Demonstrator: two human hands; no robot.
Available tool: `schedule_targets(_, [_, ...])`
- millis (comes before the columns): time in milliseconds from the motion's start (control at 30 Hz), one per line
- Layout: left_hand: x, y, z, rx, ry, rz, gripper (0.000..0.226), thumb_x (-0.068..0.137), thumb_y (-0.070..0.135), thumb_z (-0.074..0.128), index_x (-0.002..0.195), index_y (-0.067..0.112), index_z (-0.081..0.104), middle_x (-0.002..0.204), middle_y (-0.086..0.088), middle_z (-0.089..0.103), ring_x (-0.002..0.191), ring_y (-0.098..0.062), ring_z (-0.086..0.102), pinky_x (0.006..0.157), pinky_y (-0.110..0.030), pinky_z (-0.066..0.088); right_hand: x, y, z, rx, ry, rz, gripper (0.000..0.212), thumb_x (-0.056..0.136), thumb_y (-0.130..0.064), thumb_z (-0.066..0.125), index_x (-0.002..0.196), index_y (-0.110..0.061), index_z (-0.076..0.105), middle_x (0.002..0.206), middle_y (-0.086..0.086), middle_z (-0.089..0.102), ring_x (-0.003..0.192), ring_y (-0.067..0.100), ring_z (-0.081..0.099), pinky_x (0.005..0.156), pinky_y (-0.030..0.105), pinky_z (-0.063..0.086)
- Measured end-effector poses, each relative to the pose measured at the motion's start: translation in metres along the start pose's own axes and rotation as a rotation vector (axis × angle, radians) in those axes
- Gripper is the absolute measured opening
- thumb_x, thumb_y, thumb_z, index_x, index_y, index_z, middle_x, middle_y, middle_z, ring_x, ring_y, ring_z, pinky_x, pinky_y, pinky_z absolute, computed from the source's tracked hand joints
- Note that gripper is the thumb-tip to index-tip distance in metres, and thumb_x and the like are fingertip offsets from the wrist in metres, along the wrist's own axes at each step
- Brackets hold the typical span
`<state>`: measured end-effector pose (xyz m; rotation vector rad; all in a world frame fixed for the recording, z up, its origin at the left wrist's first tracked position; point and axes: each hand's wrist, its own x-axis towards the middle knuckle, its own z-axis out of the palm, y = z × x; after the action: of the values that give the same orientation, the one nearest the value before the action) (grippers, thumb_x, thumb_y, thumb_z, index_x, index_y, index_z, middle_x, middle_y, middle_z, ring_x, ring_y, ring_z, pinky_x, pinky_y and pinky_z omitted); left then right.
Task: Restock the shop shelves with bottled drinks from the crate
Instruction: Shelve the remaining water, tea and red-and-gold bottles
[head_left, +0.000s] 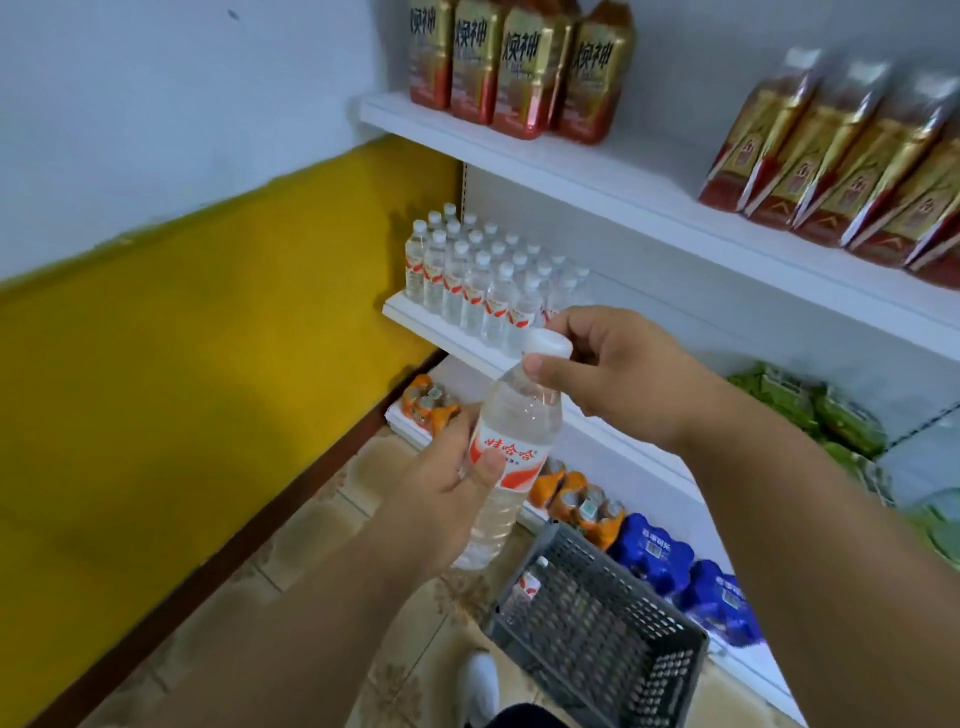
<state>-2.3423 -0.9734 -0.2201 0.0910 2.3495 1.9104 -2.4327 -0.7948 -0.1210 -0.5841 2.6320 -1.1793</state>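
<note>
A clear water bottle (511, 447) with a red-and-white label and a white cap is held up in front of the shelves. My left hand (447, 483) grips its lower body around the label. My right hand (618, 364) pinches the neck just under the cap. Behind it, several matching water bottles (478, 280) stand in rows on the middle shelf (415, 317). On the floor below sits a grey plastic crate (602, 623), with one water bottle (527, 584) visible at its near-left corner.
Red-and-gold bottles (514, 62) and packs (841, 171) fill the top shelf. Orange packs (576, 499) and blue packs (675, 561) lie on the bottom shelf, green packets (831, 415) at right. A yellow wall (208, 338) closes the left side. My white shoe (480, 686) stands on the tiled floor.
</note>
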Motion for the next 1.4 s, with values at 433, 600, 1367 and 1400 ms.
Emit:
schedule_targets(433, [0.166,-0.021,-0.056,0.044,0.042,-0.155,0.050,0.105,0.022,0.051,0.153,0.026,0.038,0.152,0.008,0.044,0.133,-0.003,0.041,0.100,-0.016,0.038,0.172,0.110,0.014,-0.316,0.078,0.186,0.024,0.086,-0.038,0.072,0.090,-0.019,0.059,0.082,0.002,0.070,0.073,0.022,0.066,0.072,0.042,0.058])
schedule_targets(600, [0.231,-0.027,-0.083,0.090,0.036,-0.127,0.033,0.103,0.023,0.056,0.132,0.037,0.051,0.128,0.022,0.056,0.127,-0.002,0.053,0.112,-0.027,0.041,0.244,0.156,0.009,-0.417,0.103,0.328,0.023,0.089,-0.043,0.066,0.096,-0.022,0.057,0.088,0.000,0.068,0.082,0.026,0.065,0.065,0.031,0.046])
schedule_targets(1367, [0.446,-0.049,-0.160,0.314,-0.420,-0.073,0.033,0.102,0.018,0.055,0.132,0.033,0.059,0.124,0.027,0.060,0.115,0.019,0.050,0.093,-0.003,0.040,0.400,0.266,0.039,-0.523,0.070,0.846,0.024,0.098,-0.019,0.056,0.121,-0.011,0.056,0.120,0.012,0.062,0.103,0.029,0.060,0.075,0.032,0.042])
schedule_targets(1400, [0.447,-0.053,-0.162,0.312,-0.418,-0.083,0.033,0.102,0.018,0.055,0.131,0.034,0.059,0.123,0.029,0.059,0.113,0.021,0.050,0.090,-0.002,0.040,0.402,0.267,0.039,-0.522,0.068,0.850,0.024,0.098,-0.017,0.055,0.122,-0.011,0.056,0.120,0.012,0.061,0.102,0.029,0.059,0.075,0.032,0.042])
